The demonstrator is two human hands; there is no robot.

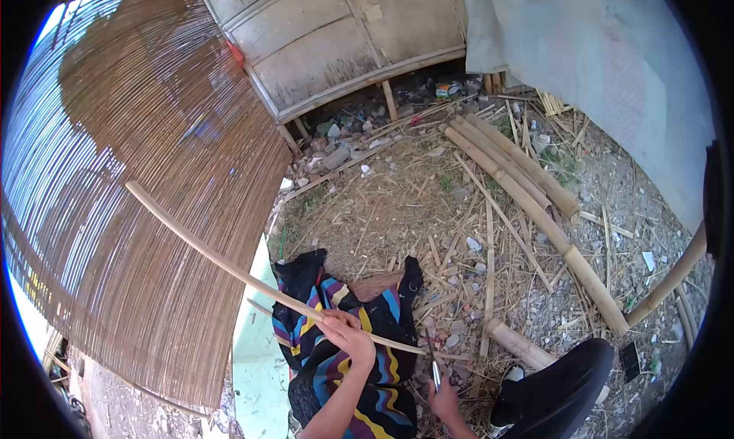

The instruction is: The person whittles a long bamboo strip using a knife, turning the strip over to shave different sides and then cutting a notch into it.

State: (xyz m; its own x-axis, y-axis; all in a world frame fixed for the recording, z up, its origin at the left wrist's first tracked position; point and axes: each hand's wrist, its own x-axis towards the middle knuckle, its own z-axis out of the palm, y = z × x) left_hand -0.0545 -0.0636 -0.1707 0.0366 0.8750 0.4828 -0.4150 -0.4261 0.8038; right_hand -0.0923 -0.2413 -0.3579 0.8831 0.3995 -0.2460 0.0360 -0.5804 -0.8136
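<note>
My left hand (348,336) is wrapped around a long bamboo strip (218,256) that slants from the upper left down to the lower right. In my right hand (443,401) is a knife (436,372), its blade pointing up and meeting the strip near its lower right end. Beneath the strip and my left forearm lies a striped, multicoloured cloth (386,397) with black parts. I cannot make out the exact contact between blade and strip.
Several thick bamboo poles (527,186) lie at the right, with a shorter bamboo piece (520,343) nearer. A slatted screen (153,286) stands at the left. Panels (321,41) close off the back. A dark-trousered leg (558,389) and a phone-like black object (630,362) are at lower right.
</note>
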